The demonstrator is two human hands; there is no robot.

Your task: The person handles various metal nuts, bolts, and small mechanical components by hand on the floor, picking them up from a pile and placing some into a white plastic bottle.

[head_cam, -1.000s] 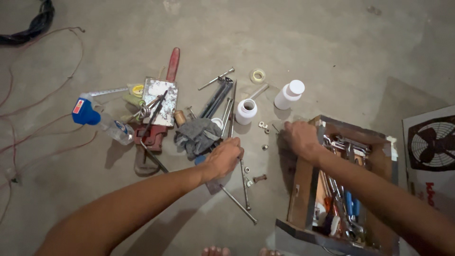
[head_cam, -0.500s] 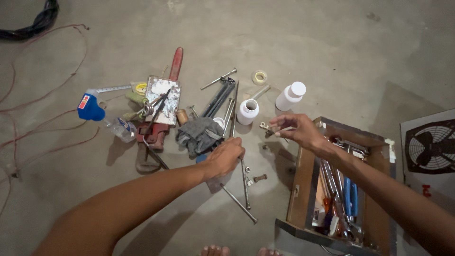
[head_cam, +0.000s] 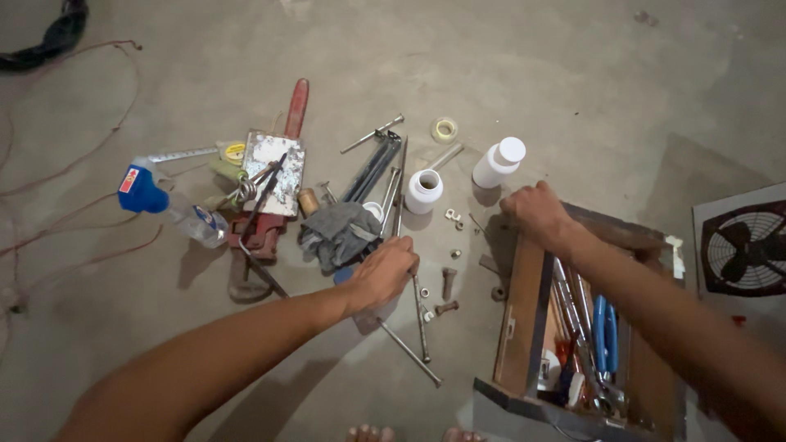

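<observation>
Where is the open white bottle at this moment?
In the head view, the open white bottle stands on the floor at centre, between the grey cloth and the capped white bottle.

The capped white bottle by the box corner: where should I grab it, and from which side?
Grip the capped white bottle around its plain body below the cap, probably from above: it looks tilted on the floor, with the right hand nearest and bare floor around it.

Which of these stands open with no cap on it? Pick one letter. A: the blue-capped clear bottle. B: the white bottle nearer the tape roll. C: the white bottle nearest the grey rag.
C: the white bottle by the grey rag shows a dark open mouth, while the other white bottle is capped.
</observation>
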